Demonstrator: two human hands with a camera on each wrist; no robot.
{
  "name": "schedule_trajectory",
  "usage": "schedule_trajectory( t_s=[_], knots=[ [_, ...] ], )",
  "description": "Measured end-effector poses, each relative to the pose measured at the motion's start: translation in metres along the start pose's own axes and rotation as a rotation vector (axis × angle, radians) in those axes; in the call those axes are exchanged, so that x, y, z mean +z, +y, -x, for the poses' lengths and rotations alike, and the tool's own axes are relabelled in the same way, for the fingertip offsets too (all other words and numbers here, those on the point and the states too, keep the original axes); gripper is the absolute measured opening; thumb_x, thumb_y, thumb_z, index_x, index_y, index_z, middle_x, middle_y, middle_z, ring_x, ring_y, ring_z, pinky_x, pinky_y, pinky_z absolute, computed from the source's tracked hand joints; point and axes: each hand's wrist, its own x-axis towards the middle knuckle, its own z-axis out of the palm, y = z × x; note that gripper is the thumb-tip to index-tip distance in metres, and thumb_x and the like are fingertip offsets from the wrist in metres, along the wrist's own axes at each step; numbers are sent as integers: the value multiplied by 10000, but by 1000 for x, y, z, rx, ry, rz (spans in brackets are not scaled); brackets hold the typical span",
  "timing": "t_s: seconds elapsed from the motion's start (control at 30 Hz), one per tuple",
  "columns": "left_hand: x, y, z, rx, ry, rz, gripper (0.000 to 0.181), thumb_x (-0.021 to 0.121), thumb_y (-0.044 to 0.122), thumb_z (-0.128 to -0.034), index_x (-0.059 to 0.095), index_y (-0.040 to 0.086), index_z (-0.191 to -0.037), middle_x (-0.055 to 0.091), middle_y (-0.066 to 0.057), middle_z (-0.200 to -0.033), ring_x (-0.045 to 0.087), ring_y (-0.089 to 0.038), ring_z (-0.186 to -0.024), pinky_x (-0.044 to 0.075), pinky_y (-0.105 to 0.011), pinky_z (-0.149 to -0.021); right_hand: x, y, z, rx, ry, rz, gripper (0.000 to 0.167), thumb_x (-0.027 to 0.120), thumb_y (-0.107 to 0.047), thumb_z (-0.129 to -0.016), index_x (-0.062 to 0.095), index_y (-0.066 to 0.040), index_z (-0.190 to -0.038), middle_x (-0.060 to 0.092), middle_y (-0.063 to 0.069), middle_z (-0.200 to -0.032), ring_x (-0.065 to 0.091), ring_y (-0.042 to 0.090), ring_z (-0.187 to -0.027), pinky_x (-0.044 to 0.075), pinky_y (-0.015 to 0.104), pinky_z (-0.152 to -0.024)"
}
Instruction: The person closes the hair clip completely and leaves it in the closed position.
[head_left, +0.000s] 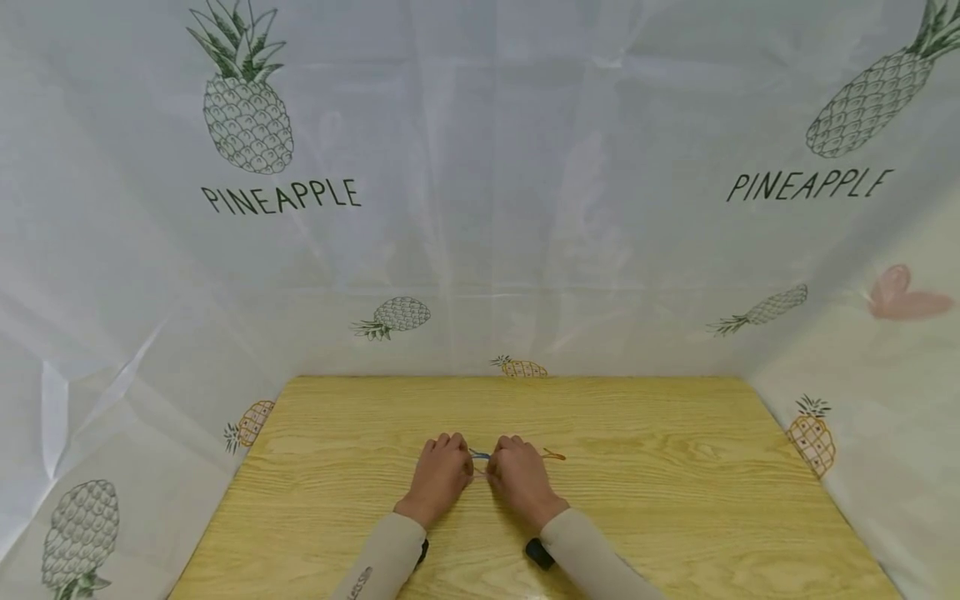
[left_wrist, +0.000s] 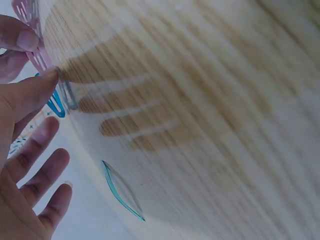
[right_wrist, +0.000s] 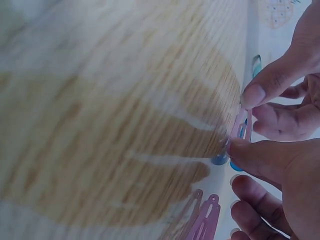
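Observation:
A pink snap hair clip [right_wrist: 248, 122] is held between my two hands, close to the tabletop. My left hand [head_left: 442, 472] pinches it at one end with thumb and index finger, its other fingers spread apart in the left wrist view. From the other side my right hand [head_left: 521, 475] pinches the clip with its thumb and finger. Just beyond the hands lies a blue snap hair clip [head_left: 480, 455], partly covered by them. To the left, a teal clip [left_wrist: 120, 197] rests on the table. A second pink clip [right_wrist: 205, 220] lies past my right hand.
The wooden table [head_left: 675, 467] is surrounded by a pale curtain [head_left: 525, 208] printed with pineapples, at the back and both sides. Black straps [head_left: 538, 553] show under the sleeves at both wrists.

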Motion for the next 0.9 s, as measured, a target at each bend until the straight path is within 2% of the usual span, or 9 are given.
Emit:
schedule_trajectory(
  t_s=[0.1,0.23,0.3,0.5,0.73,0.9],
  knots=[
    [0,1,2,-2,6,9,135,890,212,-879,759,193,-851,601,38,-1013,554,-189,-938,492,-409,-849,1,-1,1,3,-4,-2,103,910,-181,-848,830,-170,-784,624,-39,-875,590,161,-815,512,314,-716],
    [-1,0,9,-11,33,35,266,889,262,-880,717,147,-1049,606,14,-1044,566,-200,-966,487,-427,-874,-3,-2,3,-5,20,-19,122,914,-194,-843,818,-168,-773,629,-39,-872,593,160,-810,517,314,-709],
    [-2,-1,11,-10,51,54,284,879,261,-890,728,130,-1091,607,8,-1050,565,-198,-964,483,-428,-877,-5,-4,4,-10,34,-32,132,911,-204,-847,812,-170,-767,629,-40,-867,591,157,-804,520,313,-704],
    [-8,-2,15,0,81,81,109,862,256,-896,807,171,-937,607,30,-1029,552,-173,-925,482,-405,-860,-10,-8,6,-36,55,-76,119,900,-163,-857,799,-161,-795,638,-33,-862,601,160,-798,539,315,-702],
    [-16,-4,22,3,98,83,125,872,224,-882,761,196,-829,603,52,-1051,558,-165,-937,488,-395,-857,-11,-8,7,-101,43,-161,66,814,-162,-943,809,-123,-891,655,-32,-861,609,128,-785,552,298,-718],
    [-18,-10,28,9,95,142,138,871,199,-880,748,206,-819,593,68,-1047,548,-149,-933,481,-409,-870,-15,-8,7,-162,18,-225,40,788,-129,-949,815,-144,-923,696,-57,-868,624,98,-787,558,312,-752]
  ],
)
